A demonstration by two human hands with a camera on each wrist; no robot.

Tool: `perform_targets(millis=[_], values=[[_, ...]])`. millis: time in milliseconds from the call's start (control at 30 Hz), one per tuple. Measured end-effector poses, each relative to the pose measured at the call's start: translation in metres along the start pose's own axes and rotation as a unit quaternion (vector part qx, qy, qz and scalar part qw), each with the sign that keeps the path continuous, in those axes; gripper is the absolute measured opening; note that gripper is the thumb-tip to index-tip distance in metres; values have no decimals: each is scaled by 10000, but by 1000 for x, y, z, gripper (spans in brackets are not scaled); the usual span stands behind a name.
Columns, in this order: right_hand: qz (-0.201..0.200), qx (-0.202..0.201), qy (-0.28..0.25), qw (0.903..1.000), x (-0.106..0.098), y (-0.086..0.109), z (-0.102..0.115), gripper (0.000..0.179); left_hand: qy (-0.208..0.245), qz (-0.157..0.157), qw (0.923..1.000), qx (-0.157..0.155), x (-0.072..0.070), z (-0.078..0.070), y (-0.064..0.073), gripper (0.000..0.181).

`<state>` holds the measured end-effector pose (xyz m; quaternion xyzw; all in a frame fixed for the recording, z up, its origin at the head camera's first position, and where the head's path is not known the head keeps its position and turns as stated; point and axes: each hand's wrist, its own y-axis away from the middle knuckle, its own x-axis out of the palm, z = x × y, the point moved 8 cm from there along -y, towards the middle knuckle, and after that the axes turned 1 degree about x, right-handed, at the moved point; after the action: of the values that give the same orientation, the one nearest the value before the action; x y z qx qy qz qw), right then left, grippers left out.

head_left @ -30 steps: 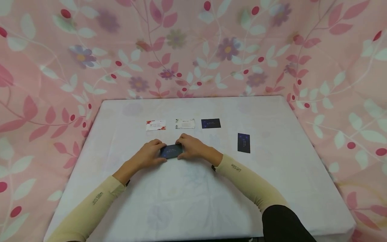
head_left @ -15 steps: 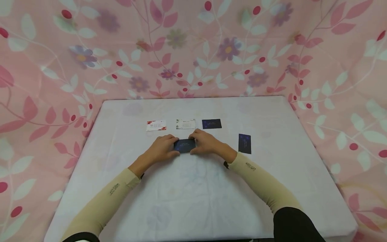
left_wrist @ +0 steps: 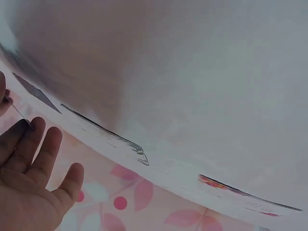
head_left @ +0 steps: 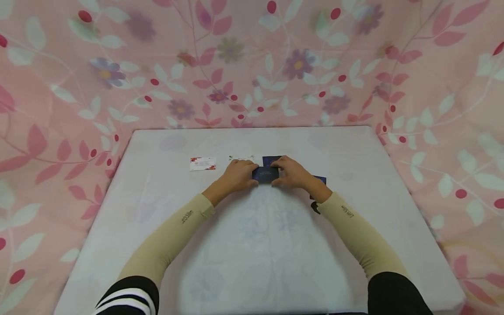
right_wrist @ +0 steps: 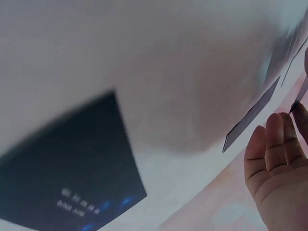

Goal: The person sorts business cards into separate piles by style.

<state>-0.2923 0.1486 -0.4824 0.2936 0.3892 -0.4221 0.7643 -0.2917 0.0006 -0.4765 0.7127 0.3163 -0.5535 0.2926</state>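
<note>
My left hand [head_left: 238,176] and right hand [head_left: 293,173] pinch a dark blue business card [head_left: 265,175] by its two short ends. Small pale print runs across the card's face. Just behind it in the head view, a matching dark card [head_left: 271,160] lies on the white table, partly covered by the held card and my right fingers. A white card with leafy corners [left_wrist: 108,134] lies behind my left hand, mostly hidden by it in the head view. Under my right wrist, a second dark card [right_wrist: 72,178] lies turned lengthwise, partly covered in the head view.
Farther left in the row lies a white card with red flowers [head_left: 202,164]. The table [head_left: 252,258] wears a white cloth and ends at a pink floral curtain [head_left: 252,65] behind and on both sides.
Both hands have carried the dark business card to the right and farther back, from in front of the two white cards to the front of the dark card in the row.
</note>
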Motion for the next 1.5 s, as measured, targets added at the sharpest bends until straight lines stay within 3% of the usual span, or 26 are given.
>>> perform_targets(millis=[200, 367, 633, 800, 1033, 1200, 1500], values=[[-123, 75, 112, 9998, -14, -8, -17, 64, -164, 174, 9996, -140, 0, 1, -30, 62], [-123, 335, 142, 9993, -18, -9, -33, 62, -165, 445, 9989, -27, 6, -6, -54, 53], [-104, 603, 283, 9977, -21, -18, -52, 60, -442, 702, 9963, -244, 16, -4, -76, 50], [-181, 723, 209, 9970, -19, -22, -59, 59, -448, 636, 9964, -343, 21, -3, -81, 48], [178, 858, 211, 9959, 0, -19, -68, 61, -381, 875, 9948, -366, 36, -5, -74, 50], [7, 789, 248, 9966, -10, -22, -65, 60, -424, 674, 9953, -545, 24, -1, -78, 48], [57, 974, 160, 9951, -17, -29, -69, 61, -129, 876, 9946, -536, 14, 0, -84, 47]])
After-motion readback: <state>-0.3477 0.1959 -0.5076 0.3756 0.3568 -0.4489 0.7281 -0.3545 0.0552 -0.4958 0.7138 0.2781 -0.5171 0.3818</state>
